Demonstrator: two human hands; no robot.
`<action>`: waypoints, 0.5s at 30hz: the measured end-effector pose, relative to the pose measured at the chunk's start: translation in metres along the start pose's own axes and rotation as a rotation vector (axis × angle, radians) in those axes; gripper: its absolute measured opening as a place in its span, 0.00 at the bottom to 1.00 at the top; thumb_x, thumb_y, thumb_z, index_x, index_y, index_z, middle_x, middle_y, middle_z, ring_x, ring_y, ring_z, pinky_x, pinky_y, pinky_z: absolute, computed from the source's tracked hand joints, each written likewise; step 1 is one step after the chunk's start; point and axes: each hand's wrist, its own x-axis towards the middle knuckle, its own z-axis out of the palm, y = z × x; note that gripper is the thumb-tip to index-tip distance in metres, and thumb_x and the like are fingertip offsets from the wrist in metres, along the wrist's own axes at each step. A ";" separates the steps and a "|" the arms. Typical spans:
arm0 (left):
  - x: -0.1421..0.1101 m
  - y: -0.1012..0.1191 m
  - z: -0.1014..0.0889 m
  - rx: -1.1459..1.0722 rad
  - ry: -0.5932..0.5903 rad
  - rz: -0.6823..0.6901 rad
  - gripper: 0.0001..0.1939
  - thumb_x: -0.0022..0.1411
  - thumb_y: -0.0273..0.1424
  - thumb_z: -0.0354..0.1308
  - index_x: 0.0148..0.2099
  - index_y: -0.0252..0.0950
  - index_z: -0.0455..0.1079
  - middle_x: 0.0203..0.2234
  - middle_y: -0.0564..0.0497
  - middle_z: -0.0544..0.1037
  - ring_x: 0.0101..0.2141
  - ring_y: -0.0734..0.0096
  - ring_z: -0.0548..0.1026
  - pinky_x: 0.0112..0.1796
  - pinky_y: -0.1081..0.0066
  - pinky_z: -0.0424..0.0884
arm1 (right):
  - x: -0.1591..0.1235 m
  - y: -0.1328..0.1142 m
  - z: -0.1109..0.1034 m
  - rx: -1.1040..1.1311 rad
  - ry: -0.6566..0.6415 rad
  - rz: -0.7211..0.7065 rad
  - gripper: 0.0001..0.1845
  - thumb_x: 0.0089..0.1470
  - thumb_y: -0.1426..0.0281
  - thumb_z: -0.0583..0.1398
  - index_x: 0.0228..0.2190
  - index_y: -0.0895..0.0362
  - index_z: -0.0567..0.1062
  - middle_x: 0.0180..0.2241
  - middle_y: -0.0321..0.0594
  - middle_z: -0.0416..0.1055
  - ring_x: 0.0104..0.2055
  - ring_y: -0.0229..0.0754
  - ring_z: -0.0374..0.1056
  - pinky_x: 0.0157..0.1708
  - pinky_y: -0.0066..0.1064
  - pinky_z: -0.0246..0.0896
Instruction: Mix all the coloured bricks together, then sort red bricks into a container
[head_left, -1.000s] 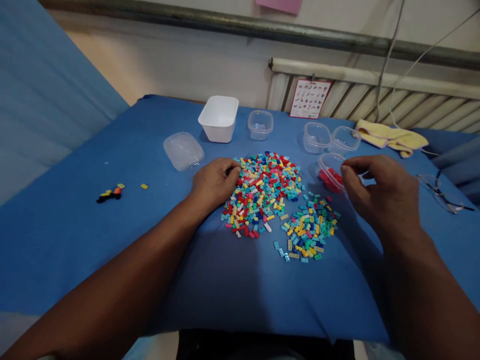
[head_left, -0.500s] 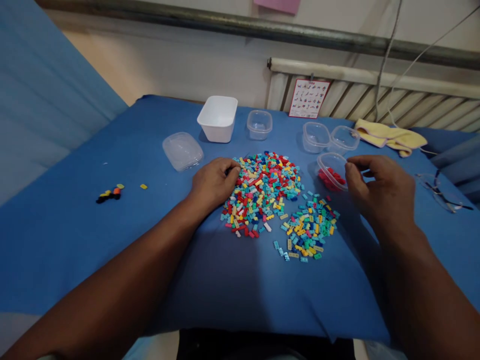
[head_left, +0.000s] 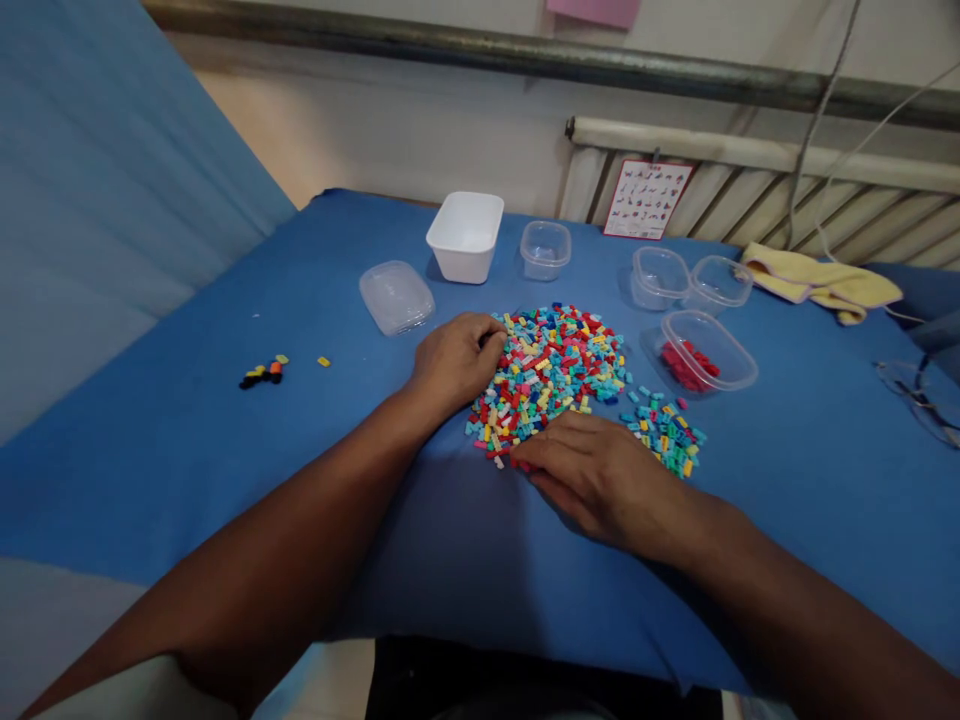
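Main pile of small mixed-colour bricks [head_left: 551,365] lies mid-table on the blue cloth [head_left: 225,450], spread flat rather than heaped, probably so single colours can be seen and picked out. A smaller scatter of bricks [head_left: 667,432], mostly teal, green and yellow, sits just right of it, apart from the main pile.

Left hand [head_left: 454,362] rests curled at the pile's left edge, fingers touching the outermost bricks; it seems to fence the pile in. Whether anything is pinched inside the curl cannot be told.

Right hand [head_left: 600,475] lies low at the near edge of the pile, palm down, fingertips [head_left: 525,462] together at a red brick on the rim. Whether they actually grip it is not clear.

Clear tub with red bricks [head_left: 701,352] stands open just right of the pile, within easy reach of the right hand; only red shows inside. Two empty clear tubs [head_left: 686,280] stand behind it, touching; another clear tub [head_left: 545,248] and a white bin [head_left: 465,235] stand further back. A clear lid [head_left: 396,296] lies flat behind the left hand.

Well left: a few dark and yellow pieces [head_left: 262,372]. Far right: yellow cloth [head_left: 821,280].
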 end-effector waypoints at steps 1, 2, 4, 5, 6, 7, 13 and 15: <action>0.000 0.000 0.000 -0.001 0.002 0.001 0.13 0.74 0.36 0.56 0.48 0.42 0.82 0.46 0.49 0.86 0.48 0.58 0.82 0.49 0.61 0.74 | -0.001 0.001 0.000 -0.011 -0.011 0.005 0.12 0.75 0.74 0.59 0.54 0.57 0.80 0.44 0.44 0.85 0.44 0.48 0.77 0.47 0.43 0.74; 0.000 0.000 0.000 -0.001 0.003 0.000 0.13 0.74 0.36 0.56 0.48 0.42 0.83 0.46 0.49 0.86 0.48 0.58 0.82 0.48 0.61 0.74 | -0.002 0.002 -0.001 -0.022 -0.017 0.007 0.12 0.75 0.73 0.59 0.54 0.57 0.80 0.44 0.44 0.85 0.44 0.49 0.77 0.47 0.43 0.74; 0.000 0.001 0.000 -0.001 0.002 -0.001 0.14 0.74 0.36 0.55 0.48 0.42 0.83 0.46 0.49 0.86 0.47 0.58 0.82 0.48 0.61 0.74 | -0.003 0.003 -0.003 -0.052 -0.030 0.018 0.11 0.75 0.72 0.59 0.53 0.56 0.80 0.43 0.44 0.85 0.42 0.48 0.76 0.45 0.43 0.74; 0.000 0.001 0.000 -0.001 0.002 0.000 0.14 0.74 0.36 0.55 0.48 0.42 0.83 0.45 0.49 0.86 0.47 0.58 0.82 0.48 0.61 0.74 | -0.004 0.004 -0.004 -0.067 -0.038 0.029 0.11 0.75 0.72 0.59 0.52 0.56 0.81 0.43 0.44 0.84 0.42 0.48 0.76 0.45 0.43 0.73; 0.000 0.002 -0.001 -0.001 0.001 -0.001 0.13 0.74 0.36 0.55 0.48 0.42 0.83 0.46 0.49 0.86 0.47 0.58 0.82 0.48 0.61 0.74 | -0.005 0.004 -0.005 -0.082 -0.043 0.041 0.11 0.75 0.71 0.60 0.52 0.56 0.81 0.42 0.45 0.84 0.42 0.49 0.76 0.45 0.43 0.73; 0.000 0.002 -0.001 -0.002 -0.002 -0.002 0.13 0.74 0.36 0.55 0.48 0.42 0.83 0.46 0.50 0.86 0.47 0.58 0.82 0.48 0.61 0.74 | -0.005 0.005 -0.006 -0.091 -0.047 0.052 0.10 0.75 0.71 0.60 0.51 0.56 0.81 0.42 0.45 0.84 0.43 0.49 0.77 0.46 0.43 0.73; -0.001 0.002 -0.002 -0.008 -0.008 -0.022 0.13 0.73 0.35 0.56 0.48 0.42 0.83 0.46 0.50 0.87 0.47 0.57 0.82 0.48 0.60 0.74 | -0.008 0.008 -0.006 -0.056 -0.021 0.031 0.10 0.76 0.71 0.59 0.51 0.56 0.81 0.40 0.43 0.84 0.41 0.47 0.76 0.46 0.42 0.72; -0.001 0.002 -0.002 -0.009 -0.007 -0.016 0.13 0.73 0.35 0.56 0.48 0.42 0.83 0.46 0.50 0.87 0.48 0.57 0.82 0.47 0.60 0.73 | -0.009 0.010 -0.008 -0.053 0.028 0.015 0.09 0.76 0.72 0.59 0.49 0.55 0.80 0.39 0.41 0.83 0.40 0.46 0.76 0.45 0.42 0.72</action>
